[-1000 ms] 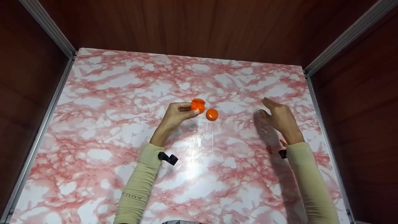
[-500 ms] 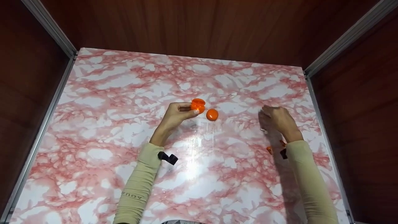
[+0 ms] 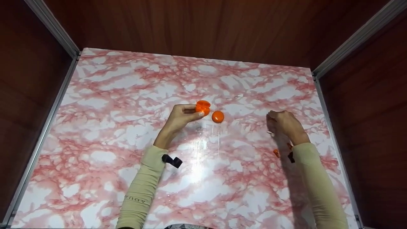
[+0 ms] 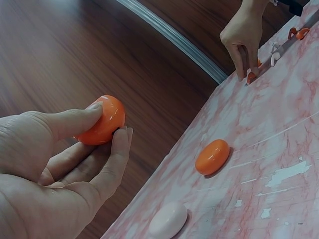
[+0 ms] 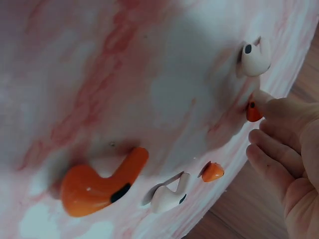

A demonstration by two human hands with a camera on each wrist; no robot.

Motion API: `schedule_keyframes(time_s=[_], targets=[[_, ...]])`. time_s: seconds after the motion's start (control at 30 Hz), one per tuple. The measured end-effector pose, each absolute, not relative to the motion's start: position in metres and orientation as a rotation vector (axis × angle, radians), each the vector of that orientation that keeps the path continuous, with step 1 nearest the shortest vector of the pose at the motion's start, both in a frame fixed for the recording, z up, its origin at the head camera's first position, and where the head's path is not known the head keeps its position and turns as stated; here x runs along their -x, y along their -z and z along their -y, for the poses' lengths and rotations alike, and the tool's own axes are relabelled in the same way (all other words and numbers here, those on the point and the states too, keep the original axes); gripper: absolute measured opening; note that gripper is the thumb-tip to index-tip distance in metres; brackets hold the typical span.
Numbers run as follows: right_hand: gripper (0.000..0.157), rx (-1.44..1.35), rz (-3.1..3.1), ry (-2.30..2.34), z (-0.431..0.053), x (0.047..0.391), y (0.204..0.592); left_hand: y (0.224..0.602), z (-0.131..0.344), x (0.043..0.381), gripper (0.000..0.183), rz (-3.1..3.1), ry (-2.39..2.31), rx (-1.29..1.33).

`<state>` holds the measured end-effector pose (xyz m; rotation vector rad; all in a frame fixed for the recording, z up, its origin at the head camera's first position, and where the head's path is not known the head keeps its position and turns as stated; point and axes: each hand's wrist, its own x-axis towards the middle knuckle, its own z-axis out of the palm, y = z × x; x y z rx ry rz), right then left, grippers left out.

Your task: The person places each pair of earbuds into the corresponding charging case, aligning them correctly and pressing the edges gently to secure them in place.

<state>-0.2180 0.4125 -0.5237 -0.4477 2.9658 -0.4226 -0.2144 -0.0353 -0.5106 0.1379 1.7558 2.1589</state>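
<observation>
My left hand [image 3: 179, 117] holds an orange earbud case [image 3: 203, 108] above the table, lid up, thumb on its near side and fingers behind. In the left wrist view a second orange case [image 4: 213, 157], closed, and a closed white case [image 4: 169, 220] lie on the marbled top beyond that hand. At the right, my right hand [image 3: 287, 124] reaches down to the table. Its thumb and fingertips pinch an orange earbud [image 5: 254, 111], partly hidden by them. Close by lie a white earbud [image 5: 256, 59], another white earbud [image 5: 169, 195] and an orange earbud [image 5: 102, 186].
A further small orange piece [image 5: 213, 172] lies near the right hand's fingers. The red-and-white table [image 3: 127, 178] is bordered by dark wood panels [image 3: 190, 28] at the back and both sides, with metal rails [image 3: 353, 36] at the corners.
My right hand has lowered and turned its fingers down onto the table, from raised and spread to pinching the orange earbud. The left hand and its case have stayed still.
</observation>
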Motion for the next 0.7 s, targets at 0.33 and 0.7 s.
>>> schedule_keyframes(time_s=[0.33,0.7], targets=[[0.021,0.635,-2.992,0.098,-0.4082,0.2137,0.5277,0.5121,0.0335,0.2127,0.034,-1.772,-2.146,-0.161],[0.021,0.6,-3.008,0.11,-0.4026,0.217,0.5284,0.5112,0.0305,0.2127,0.035,-1.778,-2.135,-0.141]])
